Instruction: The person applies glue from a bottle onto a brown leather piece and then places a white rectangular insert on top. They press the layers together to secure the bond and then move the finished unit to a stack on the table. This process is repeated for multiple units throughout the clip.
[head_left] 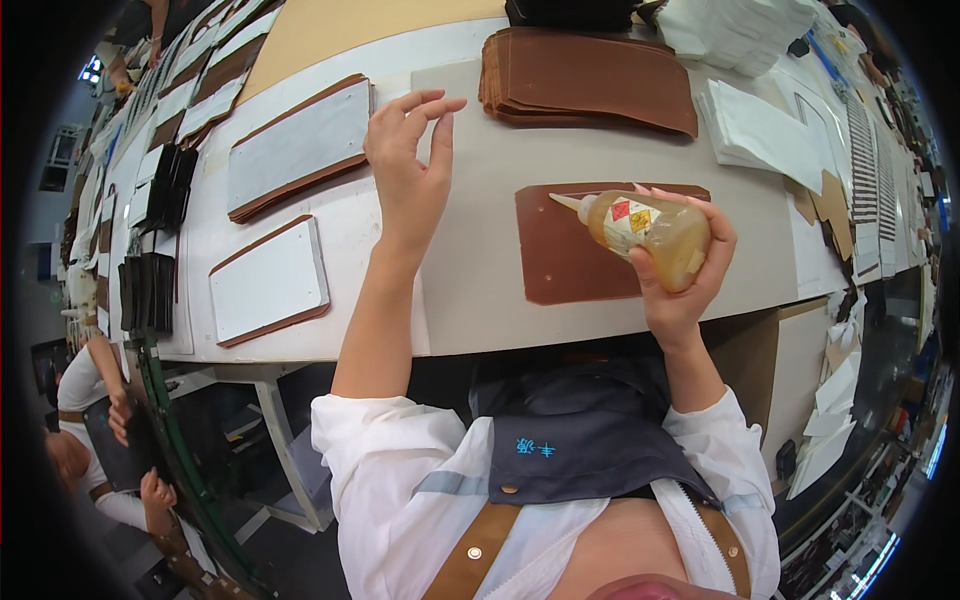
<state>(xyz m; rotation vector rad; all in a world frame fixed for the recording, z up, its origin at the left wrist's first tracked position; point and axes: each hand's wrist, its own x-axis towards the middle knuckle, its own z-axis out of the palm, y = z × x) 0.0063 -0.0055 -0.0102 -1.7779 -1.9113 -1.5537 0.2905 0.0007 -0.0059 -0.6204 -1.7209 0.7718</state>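
My right hand is wrapped round a squeeze bottle of yellowish liquid, tilted on its side with its pale nozzle pointing left. Beneath the bottle lies a flat brown leather panel with small holes; the bottle and hand cover its right part. My left hand is raised over the table, holding nothing, with its fingers loosely bent and apart. Close to its fingertips is a stack of brown panels topped by a white sheet.
A tall stack of brown leather panels stands at the back. Nearer on the left is a smaller white-topped stack. White sheets lie at the back right. Dark pieces line the left. At the far left, another person's hands show.
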